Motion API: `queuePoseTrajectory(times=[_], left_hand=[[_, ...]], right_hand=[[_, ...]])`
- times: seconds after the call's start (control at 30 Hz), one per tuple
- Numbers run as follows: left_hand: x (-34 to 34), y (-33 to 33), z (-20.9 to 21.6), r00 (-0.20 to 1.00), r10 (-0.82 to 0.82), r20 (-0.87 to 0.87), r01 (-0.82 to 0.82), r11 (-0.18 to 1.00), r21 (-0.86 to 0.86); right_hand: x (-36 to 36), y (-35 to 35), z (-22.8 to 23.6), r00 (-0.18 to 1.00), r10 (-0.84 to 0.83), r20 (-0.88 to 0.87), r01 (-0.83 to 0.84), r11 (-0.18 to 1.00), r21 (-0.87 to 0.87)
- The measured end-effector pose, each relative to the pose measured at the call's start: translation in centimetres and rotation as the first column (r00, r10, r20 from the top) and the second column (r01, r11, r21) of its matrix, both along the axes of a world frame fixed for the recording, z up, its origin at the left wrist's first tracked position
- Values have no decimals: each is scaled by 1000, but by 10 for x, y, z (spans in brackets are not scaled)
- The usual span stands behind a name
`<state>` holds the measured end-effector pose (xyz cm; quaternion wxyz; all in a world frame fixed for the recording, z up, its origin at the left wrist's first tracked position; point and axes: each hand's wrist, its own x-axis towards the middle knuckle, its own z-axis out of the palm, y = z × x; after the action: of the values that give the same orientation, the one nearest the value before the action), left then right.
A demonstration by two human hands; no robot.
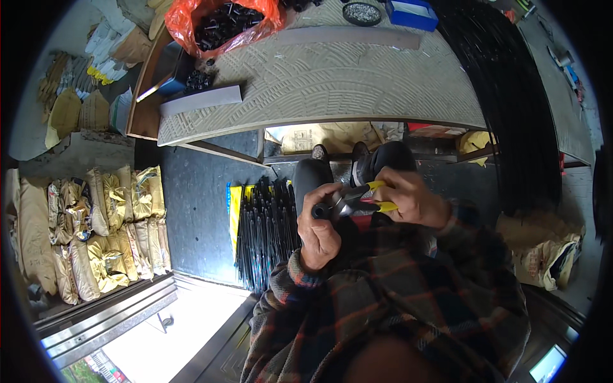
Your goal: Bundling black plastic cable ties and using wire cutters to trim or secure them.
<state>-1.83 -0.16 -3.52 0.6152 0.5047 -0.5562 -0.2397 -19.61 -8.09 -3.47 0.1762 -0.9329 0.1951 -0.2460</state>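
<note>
My left hand (317,233) is closed around a small black tubular part (320,211), its round end facing up and out between thumb and fingers. In my right hand (408,199) are pliers with yellow-and-black handles (385,206), the handles spread apart. The metal head of the pliers meets the black part close to my left fingers; how the jaws sit on it is hard to make out. Both hands are over my lap. A bundle of thin black rods (265,223) lies on the floor beside my left hand.
Ahead stands a workbench (357,83) with a red plastic bag (175,22) of black parts, a round black dish (362,13) of small metal pieces and a blue box (412,16). Long black rods (511,108) hang over its right side. Filled sacks (80,268) line the left.
</note>
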Motion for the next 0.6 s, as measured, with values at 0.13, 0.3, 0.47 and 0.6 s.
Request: queuePoseTrajectory(times=[0.13,0.3,0.47,0.6], left_hand=[[6,-8,-9,990,3,-143,6,998,59],[-6,-17,-10,986,-131,-106,143,982,120],[0,-21,-5,987,-141,-72,153,968,201],[9,-28,-5,986,-121,-113,141,971,192]], right_hand=[[8,-10,5,972,-131,196,-143,335,931],[11,-150,31,746,-566,352,373,792,484],[47,-272,38,573,-818,-38,819,574,-7],[55,-312,20,645,-742,-182,655,660,-367]])
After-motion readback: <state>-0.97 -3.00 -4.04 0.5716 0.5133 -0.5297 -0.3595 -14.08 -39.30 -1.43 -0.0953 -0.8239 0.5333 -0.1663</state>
